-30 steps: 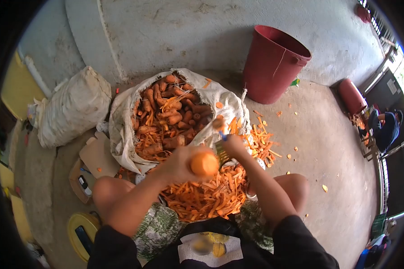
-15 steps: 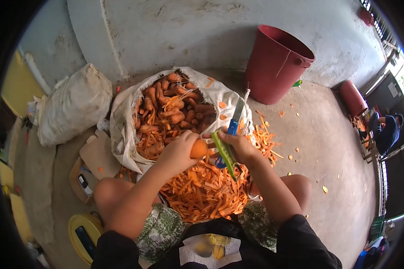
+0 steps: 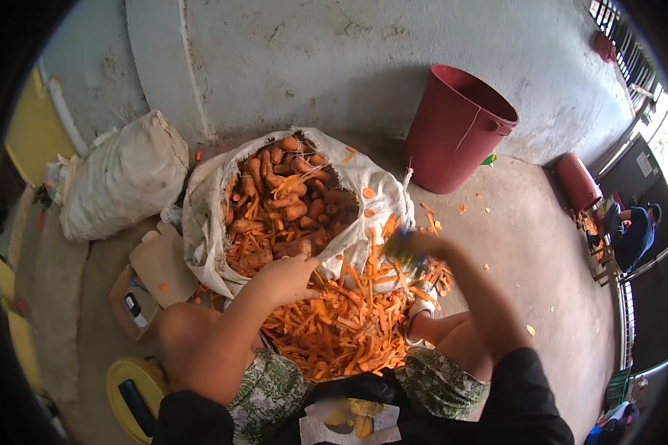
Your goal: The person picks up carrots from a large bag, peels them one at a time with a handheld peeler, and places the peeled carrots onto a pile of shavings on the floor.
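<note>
Held left fingers [image 3: 303, 268] parted by sack [image 3: 202, 241], presumably folded back to expose carrots [image 3: 294, 212]; gripped blurred tool [image 3: 401, 251] in right fingers [image 3: 418, 242].

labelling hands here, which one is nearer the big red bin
Right: the right hand is below the red bin in the view, apart from it; the left hand is farther off, below and left of it.

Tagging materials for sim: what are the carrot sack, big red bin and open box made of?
Sack: probably woven plastic, dull; frayed edge, soft folds.
Bin: likely plastic, low sheen; smooth wall, thick rim.
Box: looks like cardboard, matte brown; flat folded flap.
</note>
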`<state>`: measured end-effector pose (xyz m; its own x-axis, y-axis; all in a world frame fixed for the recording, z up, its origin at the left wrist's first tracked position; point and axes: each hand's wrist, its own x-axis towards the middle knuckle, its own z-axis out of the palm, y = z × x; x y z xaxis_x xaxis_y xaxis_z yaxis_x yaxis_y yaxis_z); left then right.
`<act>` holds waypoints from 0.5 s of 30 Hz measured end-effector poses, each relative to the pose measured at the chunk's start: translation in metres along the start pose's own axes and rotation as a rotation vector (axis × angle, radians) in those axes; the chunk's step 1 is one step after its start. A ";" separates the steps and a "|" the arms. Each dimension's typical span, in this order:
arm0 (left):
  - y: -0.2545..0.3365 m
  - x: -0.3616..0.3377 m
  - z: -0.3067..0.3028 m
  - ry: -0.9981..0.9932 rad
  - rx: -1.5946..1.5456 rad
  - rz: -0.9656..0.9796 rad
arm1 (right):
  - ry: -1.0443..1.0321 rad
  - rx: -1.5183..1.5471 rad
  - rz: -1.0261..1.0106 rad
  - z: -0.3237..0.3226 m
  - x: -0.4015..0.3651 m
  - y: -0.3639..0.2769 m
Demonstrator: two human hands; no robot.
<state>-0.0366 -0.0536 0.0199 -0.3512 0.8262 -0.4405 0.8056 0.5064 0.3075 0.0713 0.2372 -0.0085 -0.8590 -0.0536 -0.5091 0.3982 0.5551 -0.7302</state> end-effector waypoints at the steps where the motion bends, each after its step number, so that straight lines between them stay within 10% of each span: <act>1: 0.001 0.000 0.002 0.028 -0.017 0.032 | 0.231 -0.031 -0.002 -0.047 -0.003 0.009; 4: -0.004 0.003 0.008 0.025 -0.087 0.066 | 0.902 0.197 -0.321 -0.191 -0.046 -0.002; 7: -0.003 0.007 0.011 -0.049 -0.082 0.006 | 1.993 -0.686 -0.458 -0.253 -0.086 -0.034; 15: -0.005 0.026 0.020 -0.039 -0.047 0.037 | 1.117 0.261 -0.267 -0.128 -0.073 -0.020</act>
<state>-0.0406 -0.0398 -0.0099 -0.3017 0.8350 -0.4602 0.7944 0.4871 0.3630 0.0845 0.3367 0.1015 -0.6785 0.6867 0.2609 0.1057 0.4427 -0.8904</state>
